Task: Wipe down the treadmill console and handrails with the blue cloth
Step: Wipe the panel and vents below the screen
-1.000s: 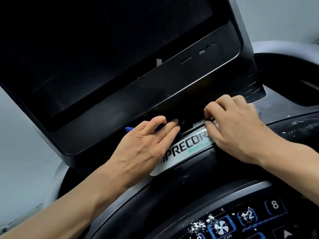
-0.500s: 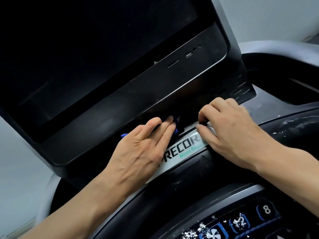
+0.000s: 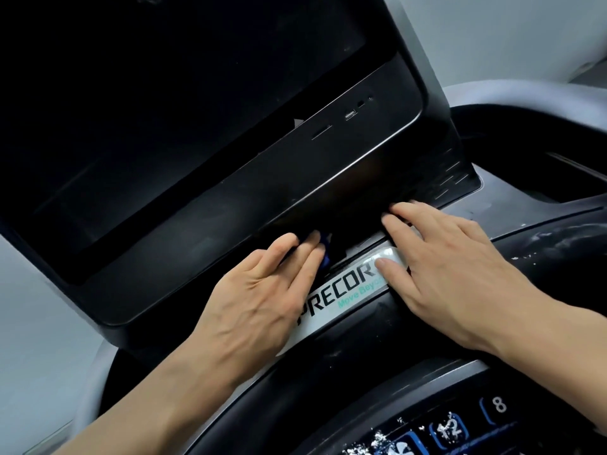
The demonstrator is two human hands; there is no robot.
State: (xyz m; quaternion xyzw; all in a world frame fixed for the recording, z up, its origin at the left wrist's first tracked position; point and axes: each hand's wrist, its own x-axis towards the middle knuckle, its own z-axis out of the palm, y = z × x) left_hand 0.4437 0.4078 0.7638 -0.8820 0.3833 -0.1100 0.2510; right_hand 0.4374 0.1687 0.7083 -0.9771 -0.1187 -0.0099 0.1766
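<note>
The treadmill console's black screen housing [image 3: 203, 159] fills the upper frame. A silver logo strip [image 3: 341, 297] runs below it. My left hand [image 3: 262, 300] lies flat with straight fingers reaching into the dark gap under the housing, pressing on the blue cloth [image 3: 325, 257]. Only a small blue fold of it shows beside the fingertips; the rest is hidden. My right hand [image 3: 443, 267] rests to the right with fingers spread, fingertips at the gap's edge and thumb on the strip's right end. A grey handrail [image 3: 525, 93] curves at the upper right.
A keypad [image 3: 453, 428] with lit blue buttons and white flecks of debris sits at the bottom right. More white specks mark the black surround [image 3: 551, 244] at the right. A pale wall lies behind at left and top right.
My right hand's curled fingers have straightened and spread out. My left hand has pushed the cloth deeper under the housing, so less blue shows. The view has shifted slightly.
</note>
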